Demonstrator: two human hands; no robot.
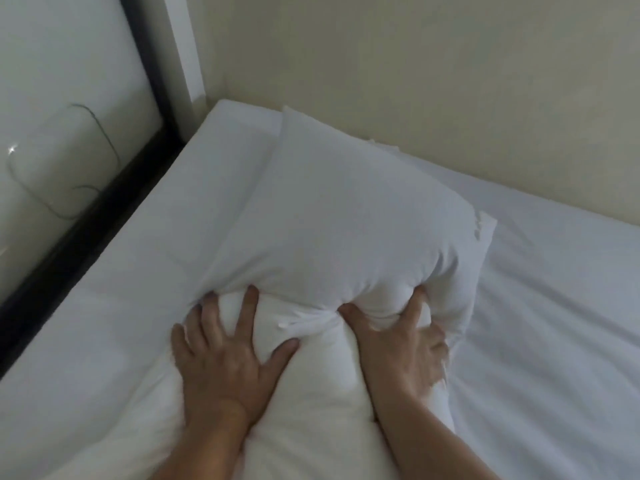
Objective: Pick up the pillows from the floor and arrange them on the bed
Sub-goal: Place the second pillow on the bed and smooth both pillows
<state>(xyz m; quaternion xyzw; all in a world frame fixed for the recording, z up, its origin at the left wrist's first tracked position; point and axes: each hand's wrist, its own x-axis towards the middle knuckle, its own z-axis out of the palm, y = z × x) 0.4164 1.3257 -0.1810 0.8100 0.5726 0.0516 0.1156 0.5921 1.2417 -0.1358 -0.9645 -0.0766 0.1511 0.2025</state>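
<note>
Closest to you, both forearms come in from the bottom of the view and your hands are planted on a white pillow [311,393] that's lying on the bed [554,323]. Your left hand [225,355] has its grip spread wide, fingers fanned out and pressing flat into the fabric, not really clutching anything. Your right hand [401,344] is also splayed but digging in more, with the cloth bunched up in a crease between your two thumbs. I'd call that pushing or plumping, not carrying.

Just past your fingertips there's a second pillow [346,209], puffier, touching the near one and partly lying over its far edge. Its top corner points toward the corner of the room where the cream wall [415,64] starts. It sits kind of diagonal to the mattress, so not lined up square yet.

Off to the left the dark bed frame [69,244] runs alongside, with a glossy white panel [69,98] beyond it.

Progress-wise: looks like you're pretty far along. Two pillows are off the floor and on the bed, so the picking-up part seems done for these at least. What's left is the arranging, straightening them and squaring them up at the head. The floor isn't in view, so can't tell if any more pillows are waiting down there.
</note>
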